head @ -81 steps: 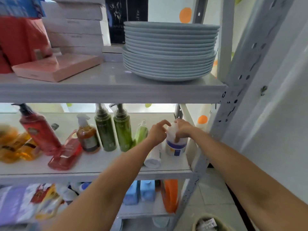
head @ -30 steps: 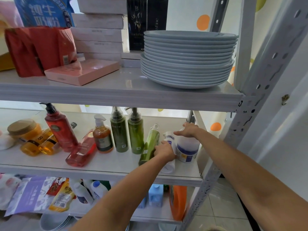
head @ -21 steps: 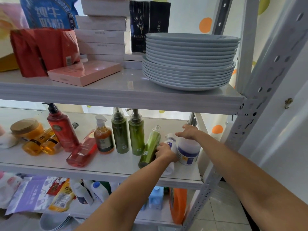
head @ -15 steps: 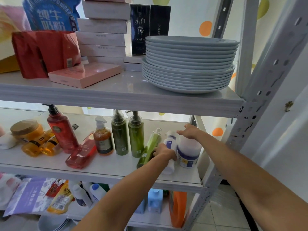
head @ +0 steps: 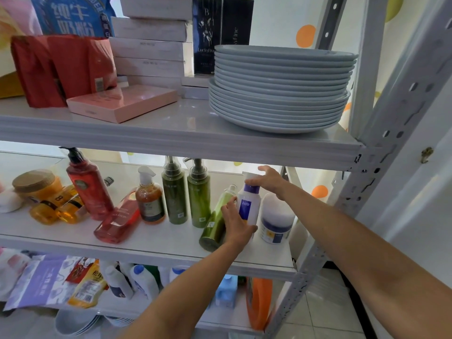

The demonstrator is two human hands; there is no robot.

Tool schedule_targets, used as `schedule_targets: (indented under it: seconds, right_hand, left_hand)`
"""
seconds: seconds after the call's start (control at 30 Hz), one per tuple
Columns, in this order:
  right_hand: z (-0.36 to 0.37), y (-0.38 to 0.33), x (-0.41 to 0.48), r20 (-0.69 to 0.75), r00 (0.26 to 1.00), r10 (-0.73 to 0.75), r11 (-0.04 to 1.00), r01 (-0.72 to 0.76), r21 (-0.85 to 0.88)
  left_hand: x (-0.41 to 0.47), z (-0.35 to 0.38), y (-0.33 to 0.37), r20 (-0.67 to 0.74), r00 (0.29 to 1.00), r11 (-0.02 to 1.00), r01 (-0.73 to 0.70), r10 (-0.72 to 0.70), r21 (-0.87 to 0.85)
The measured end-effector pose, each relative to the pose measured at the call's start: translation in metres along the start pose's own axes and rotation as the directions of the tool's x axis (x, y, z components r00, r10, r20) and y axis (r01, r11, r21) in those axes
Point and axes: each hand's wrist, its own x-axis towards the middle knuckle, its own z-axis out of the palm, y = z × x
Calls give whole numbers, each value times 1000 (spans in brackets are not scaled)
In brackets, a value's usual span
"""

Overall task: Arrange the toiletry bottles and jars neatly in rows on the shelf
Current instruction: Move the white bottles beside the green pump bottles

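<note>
On the middle shelf a white bottle with a purple collar stands upright near the right end. My left hand wraps its lower body and my right hand rests on its top. A white jar with a blue label stands just right of it. A light green bottle leans against my left hand. Two green pump bottles, an amber pump bottle and a red pump bottle stand to the left. A red bottle lies flat.
Orange bottles lie by a cork-lidded jar at the shelf's left. A stack of grey plates, boxes and red bags sit on the shelf above. The metal upright stands right of my hands. Bottles and pouches fill the lower shelf.
The white bottle with the purple collar has been stood upright from lying. My right hand moved from the white jar's lid to this bottle's top. My left hand still grips its body.
</note>
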Motion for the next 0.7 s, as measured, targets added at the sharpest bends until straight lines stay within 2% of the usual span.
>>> schedule_targets:
  seconds: [0.17, 0.33, 0.53, 0.7]
  right_hand:
    - [1, 2, -2, -43, 991, -127, 972, 116, -204]
    - [2, -1, -8, -20, 971, -237, 929, 221, -298]
    - [-3, 4, -12, -13, 950, -312, 909, 294, -294]
    - [-7, 7, -15, 12, 952, -307, 915, 299, -270]
  left_hand:
    - [3, 0, 3, 3, 999, 991, -49, 49, 124]
    - [6, -1, 1, 48, 997, 979, -70, 62, 189]
    - [7, -7, -6, 71, 992, 992, -113, 109, 58]
    - [8, -4, -5, 38, 995, 986, -101, 97, 130]
